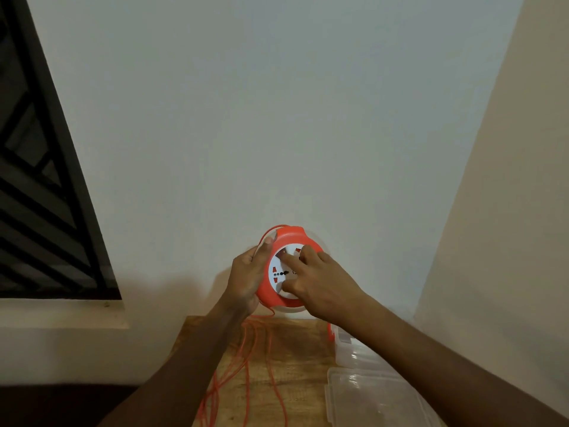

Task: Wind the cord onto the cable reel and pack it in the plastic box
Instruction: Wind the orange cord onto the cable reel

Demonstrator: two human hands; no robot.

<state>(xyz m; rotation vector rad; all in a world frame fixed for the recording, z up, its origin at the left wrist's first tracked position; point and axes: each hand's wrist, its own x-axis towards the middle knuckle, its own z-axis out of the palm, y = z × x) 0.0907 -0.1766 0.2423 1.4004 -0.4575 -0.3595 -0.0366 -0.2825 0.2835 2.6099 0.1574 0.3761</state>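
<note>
I have the orange cable reel [278,266] raised in front of the pale wall [261,118], above the far edge of the wooden tabletop [295,359]. My left hand [248,277] grasps its left rim, thumb hooked over the top edge. My right hand [320,282] lies on the white socket face, fingers curled against it, with the index fingertip and thumb pressing there. The orange cord [246,365] hangs from the reel's underside and trails in loose loops over the tabletop. The clear plastic box [354,352] sits at the right, its lid [378,399] lying just in front of it.
</note>
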